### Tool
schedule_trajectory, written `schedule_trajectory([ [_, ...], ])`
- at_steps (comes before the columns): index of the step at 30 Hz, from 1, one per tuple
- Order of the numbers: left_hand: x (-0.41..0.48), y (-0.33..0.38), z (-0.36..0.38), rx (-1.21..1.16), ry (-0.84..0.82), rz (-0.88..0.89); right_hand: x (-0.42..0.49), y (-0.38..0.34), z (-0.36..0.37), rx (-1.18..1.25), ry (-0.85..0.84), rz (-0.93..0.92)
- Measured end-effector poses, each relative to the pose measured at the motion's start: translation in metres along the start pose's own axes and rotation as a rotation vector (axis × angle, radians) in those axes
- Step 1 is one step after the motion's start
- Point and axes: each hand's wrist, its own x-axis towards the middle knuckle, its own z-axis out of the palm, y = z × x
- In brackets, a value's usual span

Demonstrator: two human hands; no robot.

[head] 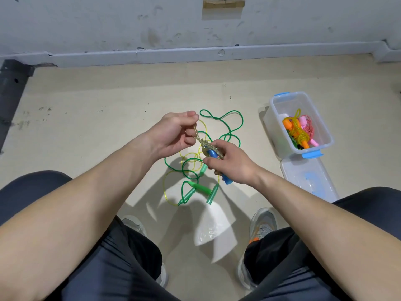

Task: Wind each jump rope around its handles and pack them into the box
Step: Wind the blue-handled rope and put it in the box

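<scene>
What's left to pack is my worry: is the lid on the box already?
No, the lid lies on the floor beside the open box.

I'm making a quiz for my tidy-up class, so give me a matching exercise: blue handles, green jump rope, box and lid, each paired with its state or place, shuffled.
1 blue handles
2 green jump rope
3 box
4 lid

A flat on the floor beside the box
B loose on the floor
C held up, glittery rope wound round
D open, packed ropes inside

Pairs: 1-C, 2-B, 3-D, 4-A
</scene>
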Motion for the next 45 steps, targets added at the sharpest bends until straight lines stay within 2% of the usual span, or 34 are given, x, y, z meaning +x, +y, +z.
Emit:
schedule_trajectory([
  [4,-0.001,0.004,0.002,0.47,0.074,0.186,-0.005,-0.003,0.001,-0.128,-0.022,-0.005],
  [6,-0.003,0.01,0.0,0.606,0.088,0.232,-0.006,-0.005,-0.002,-0.165,-0.033,-0.008],
  [17,0.004,0.014,-0.01,0.391,0.378,0.21,-0.004,-0.012,-0.005,-0.238,-0.034,-0.06],
  [22,0.0,0.011,0.001,0.421,0.287,0.312,-0.004,-0.01,-0.011,-0.275,-0.004,-0.056],
  [26,-0.008,0.014,0.023,0.509,0.16,0.46,-0.001,-0.003,-0.019,-0.192,0.063,-0.046],
  [32,-0.013,0.018,0.048,0.719,-0.018,0.572,0.005,0.004,-0.024,-0.027,0.069,-0.008],
  [36,-0.009,0.023,0.055,0.928,0.115,0.665,0.002,0.006,-0.034,0.156,-0.014,0.032],
  [40,0.003,0.036,0.07,0.925,0.203,0.705,-0.005,-0.002,-0.051,0.238,-0.026,0.056],
  [42,0.01,0.044,0.083,0.886,0.206,0.691,-0.005,-0.007,-0.065,0.242,0.007,0.059],
  [45,0.024,0.054,0.106,0.813,0.2,0.677,-0.002,-0.012,-0.098,0.189,0.144,0.088],
])
